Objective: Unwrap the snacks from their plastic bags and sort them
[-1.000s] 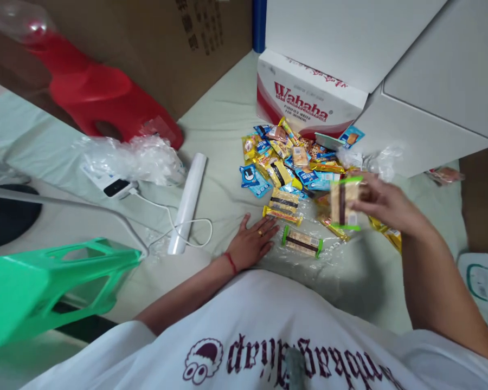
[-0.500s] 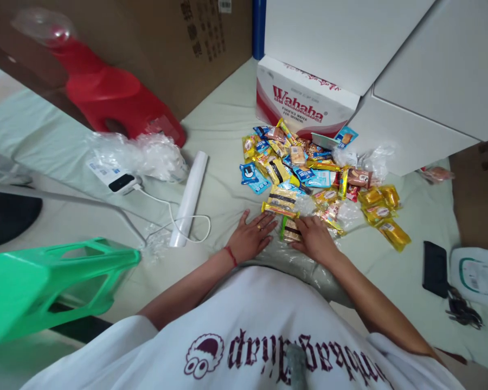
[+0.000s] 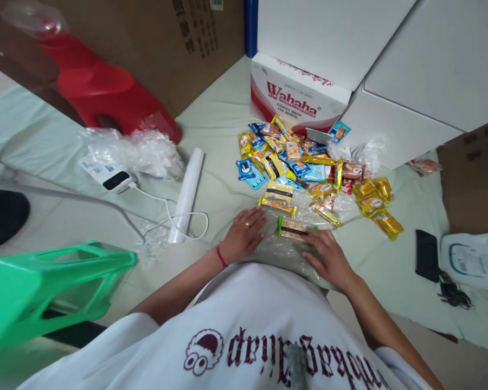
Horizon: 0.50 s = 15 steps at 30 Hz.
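My left hand (image 3: 244,234) rests flat with fingers stretched out on a clear plastic bag (image 3: 276,254) in front of me. My right hand (image 3: 329,253) is open, thumb apart, its fingertips at the right end of a green-edged wrapped snack bar (image 3: 293,228). That bar lies crosswise on the plastic, between my two hands. Just beyond it are a thin yellow-wrapped stick (image 3: 277,206) and a clear-wrapped cracker pack with a dark band (image 3: 279,190). A heap of small wrapped snacks (image 3: 301,162) spreads farther back, with yellow packets (image 3: 374,197) at its right.
Behind the heap stands a Wahaha carton (image 3: 301,100) against white cabinets. To the left are a white roll (image 3: 187,195), a power bank (image 3: 117,181) with a cable, a red jug (image 3: 109,89) and a green stool (image 3: 57,292). At right lie a black case (image 3: 427,255) and a white bottle (image 3: 472,260).
My right hand has slid right, uncovering most of the green-edged snack bar. My left hand has shifted slightly left, and the whole view has tilted a little.
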Available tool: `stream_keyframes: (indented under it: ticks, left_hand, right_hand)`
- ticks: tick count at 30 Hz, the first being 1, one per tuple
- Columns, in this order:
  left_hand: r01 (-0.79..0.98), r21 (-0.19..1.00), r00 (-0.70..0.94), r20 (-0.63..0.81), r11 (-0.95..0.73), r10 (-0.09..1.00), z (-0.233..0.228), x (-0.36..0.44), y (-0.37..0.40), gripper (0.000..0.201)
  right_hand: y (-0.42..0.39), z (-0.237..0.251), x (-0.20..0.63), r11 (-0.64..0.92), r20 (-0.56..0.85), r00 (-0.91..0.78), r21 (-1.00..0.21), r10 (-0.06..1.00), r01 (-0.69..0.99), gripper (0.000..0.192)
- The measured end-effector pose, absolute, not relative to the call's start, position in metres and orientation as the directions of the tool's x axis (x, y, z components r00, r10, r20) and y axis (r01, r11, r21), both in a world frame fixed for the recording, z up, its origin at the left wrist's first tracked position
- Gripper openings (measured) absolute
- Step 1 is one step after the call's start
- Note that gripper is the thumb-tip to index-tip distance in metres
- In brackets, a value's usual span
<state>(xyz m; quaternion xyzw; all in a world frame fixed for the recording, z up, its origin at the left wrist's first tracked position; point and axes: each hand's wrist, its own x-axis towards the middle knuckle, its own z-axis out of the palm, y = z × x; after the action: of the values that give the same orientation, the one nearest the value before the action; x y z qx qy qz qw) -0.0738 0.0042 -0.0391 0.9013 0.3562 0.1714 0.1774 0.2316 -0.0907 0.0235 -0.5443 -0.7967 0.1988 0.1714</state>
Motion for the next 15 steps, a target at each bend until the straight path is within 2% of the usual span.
stream_keyframes:
  ticks: [3, 5, 7, 9, 12, 15]
  left_hand:
    - [0.441, 0.448, 0.792, 0.212, -0.777, 0.572, -0.033, -0.089, -0.002, 0.052]
    - [0.335, 0.440, 0.879, 0.173, -0.833, 0.445, -0.034, -0.100, -0.003, 0.059]
    - [0.286, 0.446, 0.919, 0.124, -0.848, 0.375, -0.038, -0.108, 0.000, 0.057]
    - [0.265, 0.486, 0.930, 0.100, -0.833, 0.354, -0.043, -0.114, 0.005, 0.046]
    - [0.228, 0.604, 0.927, 0.105, -0.763, 0.361, -0.043, -0.115, 0.015, 0.025]
    - [0.215, 0.719, 0.913, 0.092, -0.660, 0.398, -0.032, -0.109, 0.028, 0.028]
  right_hand:
    - [-0.132, 0.018, 0.245, 0.359, 0.013, -0.419, -0.538, 0.908, 0.763, 0.040]
    - [-0.153, 0.007, 0.251, 0.346, -0.017, -0.419, -0.536, 0.908, 0.770, 0.039]
    - [-0.164, -0.007, 0.256, 0.324, 0.008, -0.384, -0.553, 0.923, 0.767, 0.032]
    - [-0.167, -0.017, 0.259, 0.307, 0.055, -0.344, -0.598, 0.937, 0.740, 0.023]
    - [-0.159, -0.017, 0.266, 0.292, 0.076, -0.332, -0.679, 0.940, 0.673, 0.024]
    - [-0.142, -0.001, 0.276, 0.233, -0.008, -0.359, -0.746, 0.933, 0.623, 0.027]
